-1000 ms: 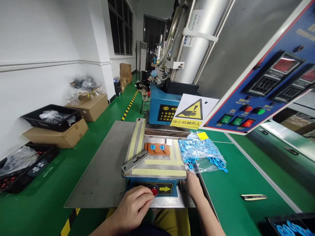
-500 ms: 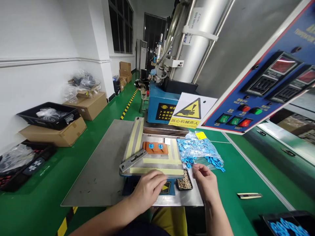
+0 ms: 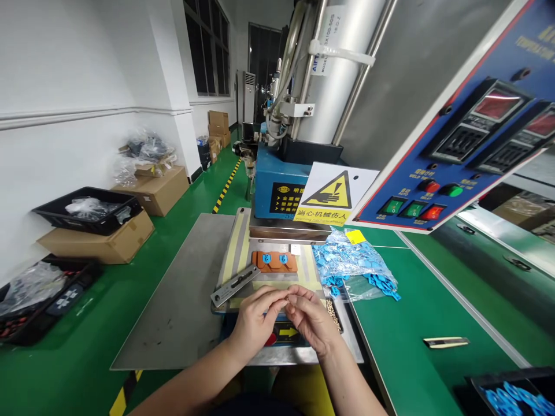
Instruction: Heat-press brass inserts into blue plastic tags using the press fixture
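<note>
My left hand [image 3: 256,316] and my right hand [image 3: 311,316] meet at the front edge of the press plate, fingertips pinched together. Whatever lies between the fingertips is too small and covered to name. Just beyond them an orange-brown fixture block [image 3: 278,267] carries two small blue plastic parts [image 3: 266,259]. A flat metal bar [image 3: 235,285] with a slot lies left of the block. Partly behind my right hand is a black tray of small brass-coloured pieces [image 3: 333,315].
A clear bag of blue plastic parts [image 3: 353,263] lies right of the plate. The press with its warning sign [image 3: 333,193] and control panel [image 3: 416,190] overhangs the back and right. A cutter knife [image 3: 446,342] rests on the green surface; a black bin [image 3: 511,393] holds blue parts.
My right hand has moved left from beside the brass-piece tray to meet my left hand. My left hand has shifted slightly, its fingertips now touching the right's. The block and blue parts stay put.
</note>
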A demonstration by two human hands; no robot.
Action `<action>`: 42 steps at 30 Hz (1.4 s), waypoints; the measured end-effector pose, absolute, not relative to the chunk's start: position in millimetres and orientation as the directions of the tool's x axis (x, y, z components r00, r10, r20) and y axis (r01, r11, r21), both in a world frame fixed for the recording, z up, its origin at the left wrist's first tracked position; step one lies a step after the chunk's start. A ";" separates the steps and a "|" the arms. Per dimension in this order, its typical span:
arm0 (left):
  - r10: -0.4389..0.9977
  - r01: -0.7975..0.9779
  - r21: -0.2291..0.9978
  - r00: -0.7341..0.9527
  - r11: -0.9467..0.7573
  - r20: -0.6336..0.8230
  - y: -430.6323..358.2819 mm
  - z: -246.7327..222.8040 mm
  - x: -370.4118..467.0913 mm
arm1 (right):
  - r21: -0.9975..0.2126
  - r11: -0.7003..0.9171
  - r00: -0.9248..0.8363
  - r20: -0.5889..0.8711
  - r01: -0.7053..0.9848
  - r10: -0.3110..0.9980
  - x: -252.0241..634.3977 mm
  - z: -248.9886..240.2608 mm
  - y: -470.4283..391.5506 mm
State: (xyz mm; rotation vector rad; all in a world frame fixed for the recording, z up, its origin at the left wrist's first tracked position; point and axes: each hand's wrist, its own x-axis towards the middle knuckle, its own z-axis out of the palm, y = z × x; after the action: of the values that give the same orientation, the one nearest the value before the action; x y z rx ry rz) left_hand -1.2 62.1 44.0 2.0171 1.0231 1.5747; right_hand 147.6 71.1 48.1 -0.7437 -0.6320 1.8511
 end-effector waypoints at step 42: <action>0.813 0.253 0.780 0.052 -0.572 0.579 55.0 51.0 -16.3 | -0.720 -0.328 -0.239 -0.227 -0.611 0.944 144.2 42.7 71.0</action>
State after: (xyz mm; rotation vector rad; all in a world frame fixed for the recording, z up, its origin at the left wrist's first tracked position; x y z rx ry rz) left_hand -16.3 55.0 51.0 1.8589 1.0656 1.5449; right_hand 144.2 71.0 42.7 -0.7891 -0.6056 1.7857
